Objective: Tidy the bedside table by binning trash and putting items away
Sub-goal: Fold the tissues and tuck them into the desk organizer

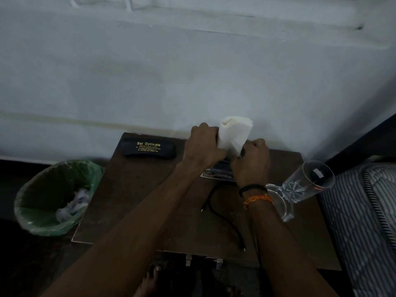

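A folded white tissue bundle point(234, 133) stands upright at the back of the dark wooden bedside table point(139, 200). My left hand point(203, 144) grips its left side and my right hand point(251, 161) closes on its lower right, over a dark flat item point(218, 170) that my hands mostly hide. A black spectacle case point(150, 149) with gold lettering lies at the back left. A black cable point(222, 213) curls across the table's middle. A tall clear glass point(304, 185) stands at the right edge.
A bin with a green liner point(53, 198) holding crumpled paper stands on the floor left of the table. A striped mattress point(364, 221) borders the right. A pale wall rises behind. Bare toes show below the table's front edge.
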The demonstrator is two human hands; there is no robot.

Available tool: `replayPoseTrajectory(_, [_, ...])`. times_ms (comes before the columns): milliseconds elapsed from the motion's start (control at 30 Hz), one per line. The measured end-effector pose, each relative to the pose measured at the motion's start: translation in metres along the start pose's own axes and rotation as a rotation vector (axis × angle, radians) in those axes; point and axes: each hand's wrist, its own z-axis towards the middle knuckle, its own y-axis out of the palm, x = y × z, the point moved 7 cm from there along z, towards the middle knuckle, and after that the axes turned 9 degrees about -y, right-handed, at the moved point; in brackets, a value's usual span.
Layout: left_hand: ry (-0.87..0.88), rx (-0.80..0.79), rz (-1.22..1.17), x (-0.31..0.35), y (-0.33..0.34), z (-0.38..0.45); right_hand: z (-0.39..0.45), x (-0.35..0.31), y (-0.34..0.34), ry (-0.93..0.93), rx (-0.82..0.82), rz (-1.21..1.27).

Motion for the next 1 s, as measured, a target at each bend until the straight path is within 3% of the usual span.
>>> replayPoseTrajectory(267, [0.000,-0.014,0.032,0.003,-0.003,0.005,0.009,0.005,-0.020,0.030,0.059,0.271])
replayPoseTrajectory(533, [0.046,-0.046,0.092,0.003,0.005,0.005,0.009,0.010,-0.009,-0.032,-0.008,0.172])
replayPoseTrajectory(733, [0.039,0.038,-0.009,-0.001,-0.015,-0.001,0.009,0.008,-0.026,-0.008,0.110,0.307])
replayPoseTrajectory(1000, [0.014,0.034,0.067,0.000,-0.006,0.000,0.006,0.012,-0.015,-0.048,0.025,0.233])
